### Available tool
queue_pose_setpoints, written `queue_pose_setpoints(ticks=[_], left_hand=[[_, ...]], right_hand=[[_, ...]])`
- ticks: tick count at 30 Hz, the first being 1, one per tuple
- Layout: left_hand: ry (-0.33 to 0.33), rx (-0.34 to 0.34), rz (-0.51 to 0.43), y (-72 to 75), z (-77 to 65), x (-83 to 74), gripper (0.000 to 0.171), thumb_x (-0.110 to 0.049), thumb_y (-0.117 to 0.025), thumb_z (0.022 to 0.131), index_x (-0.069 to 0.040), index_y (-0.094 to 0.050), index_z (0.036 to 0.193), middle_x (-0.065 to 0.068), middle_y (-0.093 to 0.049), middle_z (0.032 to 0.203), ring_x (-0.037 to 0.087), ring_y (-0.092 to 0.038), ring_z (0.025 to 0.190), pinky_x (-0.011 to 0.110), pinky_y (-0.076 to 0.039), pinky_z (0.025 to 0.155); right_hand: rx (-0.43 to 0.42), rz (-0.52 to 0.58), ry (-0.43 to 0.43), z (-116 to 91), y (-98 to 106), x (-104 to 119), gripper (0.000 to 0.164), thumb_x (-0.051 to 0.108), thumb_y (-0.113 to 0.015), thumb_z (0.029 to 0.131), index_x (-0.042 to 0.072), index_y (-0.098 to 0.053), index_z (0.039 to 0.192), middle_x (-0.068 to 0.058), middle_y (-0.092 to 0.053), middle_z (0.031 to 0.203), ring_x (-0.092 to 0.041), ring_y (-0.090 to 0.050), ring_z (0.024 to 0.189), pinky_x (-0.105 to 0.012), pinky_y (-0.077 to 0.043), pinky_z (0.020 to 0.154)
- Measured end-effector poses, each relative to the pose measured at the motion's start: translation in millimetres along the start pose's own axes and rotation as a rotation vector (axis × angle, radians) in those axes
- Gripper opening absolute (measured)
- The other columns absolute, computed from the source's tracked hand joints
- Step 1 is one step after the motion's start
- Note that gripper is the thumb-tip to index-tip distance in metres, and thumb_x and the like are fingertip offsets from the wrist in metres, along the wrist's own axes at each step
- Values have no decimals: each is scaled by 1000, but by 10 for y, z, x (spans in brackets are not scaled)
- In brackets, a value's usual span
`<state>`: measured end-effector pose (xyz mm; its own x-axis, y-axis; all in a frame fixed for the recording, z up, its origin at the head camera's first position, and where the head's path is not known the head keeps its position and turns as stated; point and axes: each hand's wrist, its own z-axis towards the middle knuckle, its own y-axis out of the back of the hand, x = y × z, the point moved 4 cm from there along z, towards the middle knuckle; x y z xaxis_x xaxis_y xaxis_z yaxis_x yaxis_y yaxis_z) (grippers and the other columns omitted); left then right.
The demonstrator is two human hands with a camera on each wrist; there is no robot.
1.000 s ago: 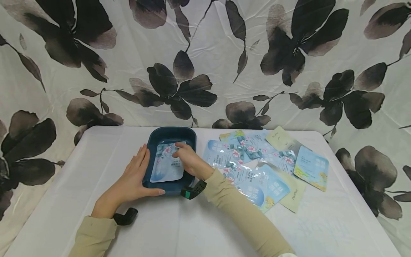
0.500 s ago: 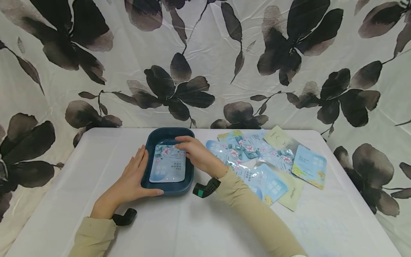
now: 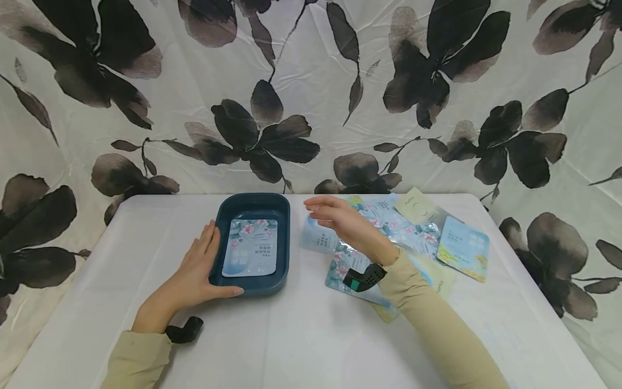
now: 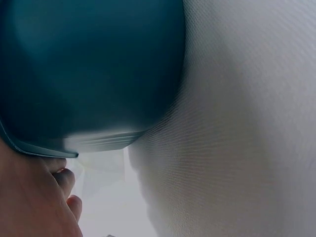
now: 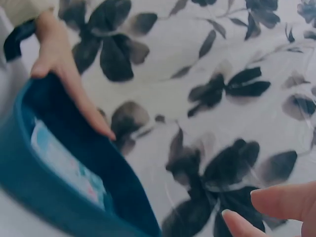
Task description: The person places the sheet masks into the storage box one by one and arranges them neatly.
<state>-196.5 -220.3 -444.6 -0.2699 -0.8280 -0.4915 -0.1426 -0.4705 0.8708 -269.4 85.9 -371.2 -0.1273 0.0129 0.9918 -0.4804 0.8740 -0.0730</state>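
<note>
A dark teal plastic tray (image 3: 285, 243) stands on the left half of the table. Inside it one pale blue sheet mask packet (image 3: 250, 251) with pink flowers lies flat. My left hand (image 3: 189, 275) rests along the tray's left side, fingers straight, thumb at the front corner; the left wrist view shows it against the tray wall (image 4: 94, 64). Over the left part of a packet pile (image 3: 418, 235) hovers my right hand (image 3: 347, 224), fingers extended and holding nothing. Its fingertips (image 5: 269, 200) appear bare in the right wrist view. The hand and forearm cover some of the packets.
Loose packets, blue and pale yellow-green, overlap one another on the right of the white table (image 3: 291, 346). The rightmost blue one (image 3: 464, 249) lies on top at the pile's edge. Behind the table hangs a white cloth (image 3: 350, 135) with dark flowers.
My right hand has let go of the packet in the tray and moved right, out over the pile. The left hand stays at the tray's side.
</note>
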Motion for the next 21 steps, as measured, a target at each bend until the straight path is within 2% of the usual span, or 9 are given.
queue_pose_setpoints(ticks=[3,7,13,21], left_hand=[[4,-5,0,-1,-3,9,143,-70,-80,65,-2,5,157,9,19,164,41,8,150,69,-5,113],[-3,-15,5,-20,2,18,143,-70,-80,64,-1,4,158,10,18,164,41,8,150,69,-6,113],[-12,-25,11,-41,-2,33,142,-70,-80,65,-1,3,158,11,17,165,39,8,150,69,-6,113],[-22,-29,2,-39,-2,18,141,-68,-80,66,-1,3,158,12,17,165,37,10,150,69,-5,114]], right_hand=[[-18,-73,28,-101,176,-11,38,9,-46,104,-10,-47,136,-25,-43,146,-37,-44,133,-49,-28,116],[-54,-179,53,-222,398,-81,37,13,-47,104,-8,-50,134,-23,-47,143,-40,-44,132,-52,-28,115],[-110,-264,83,-341,623,-186,35,14,-49,104,-9,-52,130,-25,-50,136,-47,-43,131,-58,-28,113],[-178,-475,130,-479,803,-347,30,10,-52,103,-7,-57,126,-27,-56,131,-44,-54,121,-51,-45,102]])
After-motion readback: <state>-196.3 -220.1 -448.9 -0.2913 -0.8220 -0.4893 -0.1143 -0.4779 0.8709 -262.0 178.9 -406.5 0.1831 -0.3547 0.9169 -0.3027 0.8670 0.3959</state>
